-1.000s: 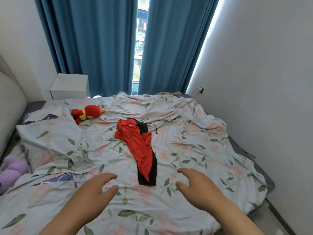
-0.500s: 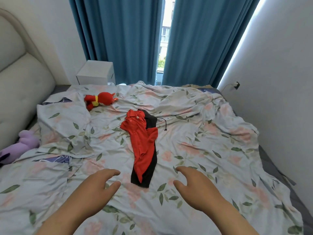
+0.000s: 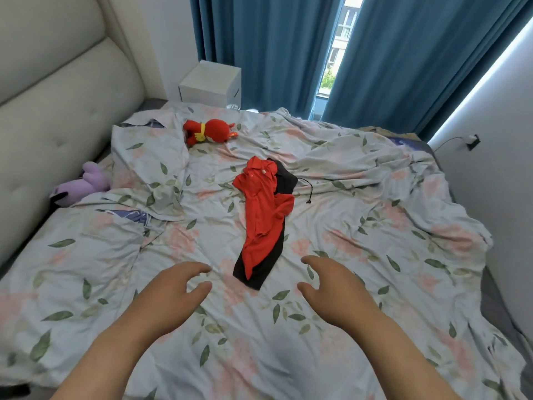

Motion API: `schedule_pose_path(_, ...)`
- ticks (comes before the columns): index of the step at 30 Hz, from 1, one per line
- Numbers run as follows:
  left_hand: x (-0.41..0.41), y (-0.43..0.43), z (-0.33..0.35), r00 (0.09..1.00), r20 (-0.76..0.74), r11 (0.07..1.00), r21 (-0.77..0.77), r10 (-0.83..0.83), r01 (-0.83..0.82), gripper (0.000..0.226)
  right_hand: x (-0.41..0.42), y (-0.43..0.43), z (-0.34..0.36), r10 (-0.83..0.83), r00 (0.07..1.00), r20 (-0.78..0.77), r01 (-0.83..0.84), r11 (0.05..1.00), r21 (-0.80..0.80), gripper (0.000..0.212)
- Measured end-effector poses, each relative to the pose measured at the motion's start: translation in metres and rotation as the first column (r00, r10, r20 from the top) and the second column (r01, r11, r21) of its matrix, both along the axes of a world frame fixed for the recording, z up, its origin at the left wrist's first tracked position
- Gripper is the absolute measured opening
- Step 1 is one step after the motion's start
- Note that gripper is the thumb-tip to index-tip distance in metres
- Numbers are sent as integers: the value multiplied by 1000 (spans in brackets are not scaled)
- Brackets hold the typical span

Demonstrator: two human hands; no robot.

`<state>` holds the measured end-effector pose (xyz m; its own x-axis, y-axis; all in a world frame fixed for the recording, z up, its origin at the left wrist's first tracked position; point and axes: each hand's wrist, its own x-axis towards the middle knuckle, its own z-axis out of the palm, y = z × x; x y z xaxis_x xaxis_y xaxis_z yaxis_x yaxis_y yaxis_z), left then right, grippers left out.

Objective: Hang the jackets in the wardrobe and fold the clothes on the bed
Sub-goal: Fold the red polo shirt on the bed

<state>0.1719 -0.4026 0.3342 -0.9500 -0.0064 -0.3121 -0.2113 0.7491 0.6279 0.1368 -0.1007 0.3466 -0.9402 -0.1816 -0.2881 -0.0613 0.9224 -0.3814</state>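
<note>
Headboard (image 3: 57, 111) now fuller at left; left hand (image 3: 173, 295), right hand (image 3: 334, 293) loosely spread, empty, flanking red shirt (image 3: 264, 215) hem.

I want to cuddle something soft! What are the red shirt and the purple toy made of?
The red shirt looks like thin, matte knit cloth, maybe cotton: it lies limp in soft creases and has a floppy collar. The purple toy seems to be plush with stuffing inside: it looks rounded, puffy and not shiny. It is too small in the picture to see any fuzz.
</note>
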Motion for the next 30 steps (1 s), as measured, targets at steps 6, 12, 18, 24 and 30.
schedule_pose_path(6, -2, -9, -30, 999, 45, 998, 59, 16, -19, 33, -6, -14, -5, 27, 1000, 6, -27, 999, 19, 54)
schedule_pose_path(12, 7, -19, -46, 993, 95, 989, 121, 76, -88, 31, -20, -35, -7, 87, 996, 23, -87, 996, 30, 51)
schedule_pose_path(18, -14, -26, -64, 988, 91, 980, 141, 125, -137, 34, -62, -45, -17, 130, 992, 7, -130, 991, 13, 50)
schedule_pose_path(24, -58, -3, -121, 975, 111, 950, 230, 192, -213, 34, -122, -43, -72, 211, 975, 62, -216, 973, 79, 46)
schedule_pose_path(30, -108, 51, -244, 928, 224, 884, 302, 298, -357, 39, -218, -43, -183, 333, 925, 184, -359, 924, 135, 45)
